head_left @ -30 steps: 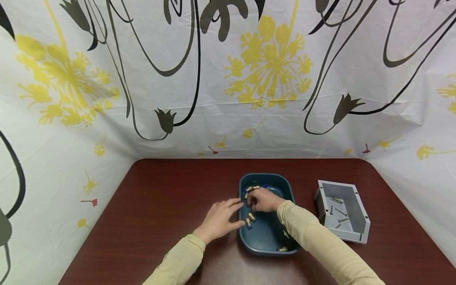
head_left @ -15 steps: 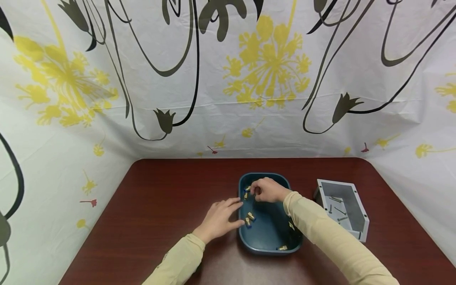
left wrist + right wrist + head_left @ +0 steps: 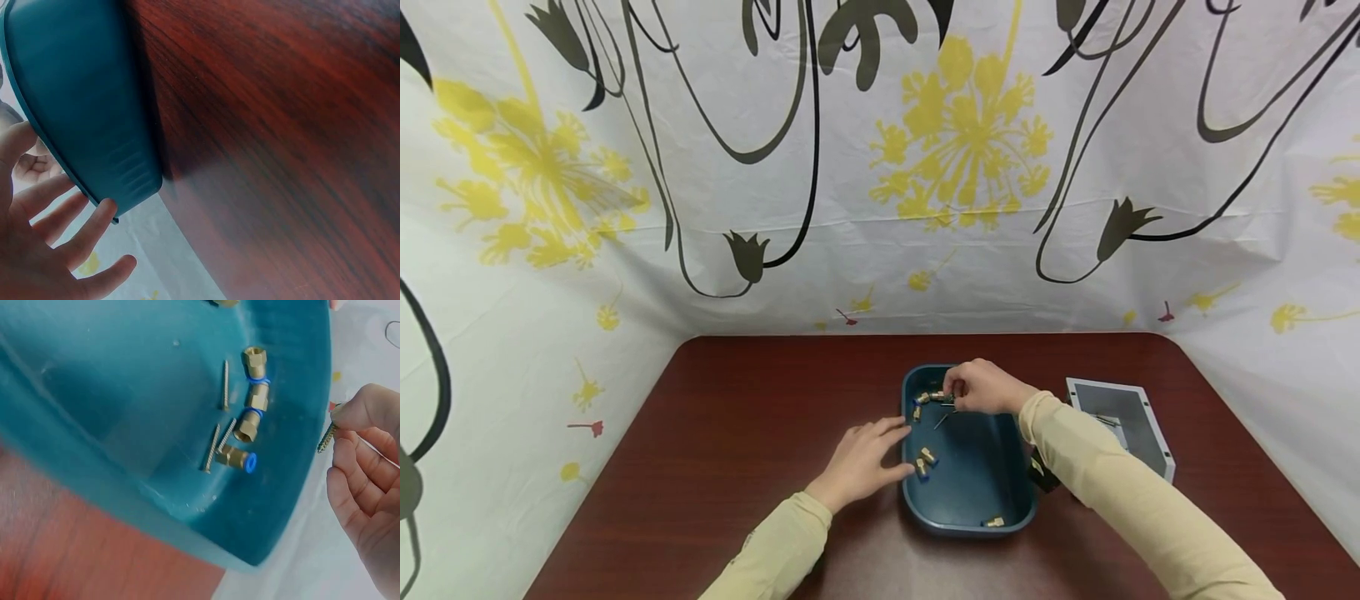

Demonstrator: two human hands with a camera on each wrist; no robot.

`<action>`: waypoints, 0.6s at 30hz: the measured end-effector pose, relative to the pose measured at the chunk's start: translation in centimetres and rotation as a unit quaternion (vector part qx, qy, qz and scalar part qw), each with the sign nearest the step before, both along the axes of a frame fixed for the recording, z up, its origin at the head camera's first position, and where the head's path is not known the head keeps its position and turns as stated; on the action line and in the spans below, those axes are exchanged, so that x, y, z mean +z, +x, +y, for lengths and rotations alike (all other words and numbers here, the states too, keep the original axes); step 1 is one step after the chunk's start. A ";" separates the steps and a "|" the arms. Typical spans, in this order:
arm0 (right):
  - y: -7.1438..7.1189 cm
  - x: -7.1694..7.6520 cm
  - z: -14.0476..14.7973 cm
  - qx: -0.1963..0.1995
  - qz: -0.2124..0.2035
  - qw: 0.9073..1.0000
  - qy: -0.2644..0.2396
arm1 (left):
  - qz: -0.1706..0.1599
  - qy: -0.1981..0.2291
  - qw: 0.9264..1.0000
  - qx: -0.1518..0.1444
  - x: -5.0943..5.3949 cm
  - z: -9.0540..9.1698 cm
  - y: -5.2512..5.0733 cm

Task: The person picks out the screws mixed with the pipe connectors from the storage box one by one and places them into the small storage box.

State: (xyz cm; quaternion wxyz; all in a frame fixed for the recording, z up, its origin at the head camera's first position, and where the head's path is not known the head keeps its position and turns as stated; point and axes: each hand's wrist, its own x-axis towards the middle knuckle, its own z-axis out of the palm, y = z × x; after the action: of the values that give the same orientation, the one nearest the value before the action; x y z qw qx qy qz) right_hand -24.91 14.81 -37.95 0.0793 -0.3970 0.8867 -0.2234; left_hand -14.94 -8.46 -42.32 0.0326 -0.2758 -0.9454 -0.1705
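My right hand [image 3: 988, 387] is over the far right part of the blue-green plastic tray [image 3: 962, 496]. In the right wrist view, its thumb and fingers pinch a small screw [image 3: 327, 436]. Below it in the tray lie several loose screws [image 3: 225, 384] next to brass fittings [image 3: 255, 360] with blue rings. More brass fittings [image 3: 928, 456] lie along the left side and near the front. My left hand [image 3: 863, 461] is at the tray's left rim with fingers spread; in the left wrist view, fingertips [image 3: 107, 207] touch the rim.
A grey open box [image 3: 1133, 417] stands right of the tray, partly hidden behind my right sleeve [image 3: 1097, 467]. Some screws [image 3: 1105, 419] show inside it. The brown wooden table [image 3: 737, 433] ends at a patterned white cloth [image 3: 850, 275] hanging behind.
My right hand has moved right and away from me, towards the far right rim. Thin screws now show in the tray where it was. My left hand stays at the rim.
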 end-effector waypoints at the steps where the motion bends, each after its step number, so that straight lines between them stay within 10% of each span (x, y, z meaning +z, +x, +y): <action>1: 0.0 0.2 0.2 0.001 0.004 1.000 0.001 | 0.000 0.000 1.000 0.000 0.0 0.0 0.0; 18: 0.5 2.6 3.4 -0.027 0.019 0.999 0.027 | 0.001 0.001 1.000 -0.004 0.0 -0.1 0.1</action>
State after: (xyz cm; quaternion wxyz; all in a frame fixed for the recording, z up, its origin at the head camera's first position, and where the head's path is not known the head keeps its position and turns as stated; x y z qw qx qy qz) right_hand -24.38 18.19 -35.35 0.0673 -0.3745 0.9042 -0.1941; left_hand -14.88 -8.52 -42.30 0.0326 -0.2798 -0.9441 -0.1713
